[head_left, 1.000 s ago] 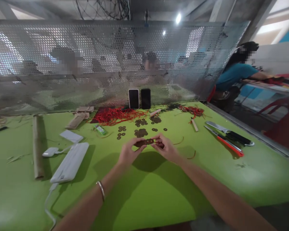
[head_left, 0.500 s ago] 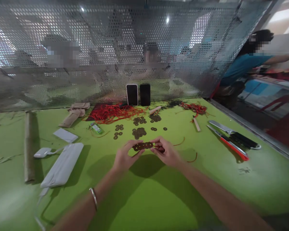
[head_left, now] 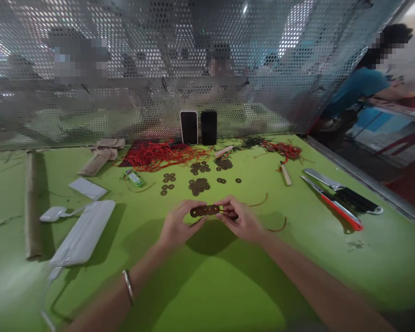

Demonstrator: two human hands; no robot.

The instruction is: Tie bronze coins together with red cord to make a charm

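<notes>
Both my hands meet above the green table (head_left: 210,286) and pinch a short row of dark round coins (head_left: 205,210) joined by red cord. My left hand (head_left: 178,224), with a metal bangle on its wrist, grips the row's left end. My right hand (head_left: 239,219) grips the right end, where a bit of red cord shows between the fingers. Loose coins (head_left: 198,184) with centre holes lie in small piles just beyond my hands. A heap of red cords (head_left: 159,156) lies further back.
Two phones (head_left: 198,127) lean on a perforated metal screen (head_left: 159,69). A white power bank (head_left: 85,233) and earbud case (head_left: 52,214) lie left, beside a brown roll (head_left: 32,203). A knife and red cutter (head_left: 337,203) lie right. A person in blue (head_left: 359,87) sits far right.
The view has tilted down and shifted a little. My hands stay together on the coin row, which sits slightly lower in the picture.
</notes>
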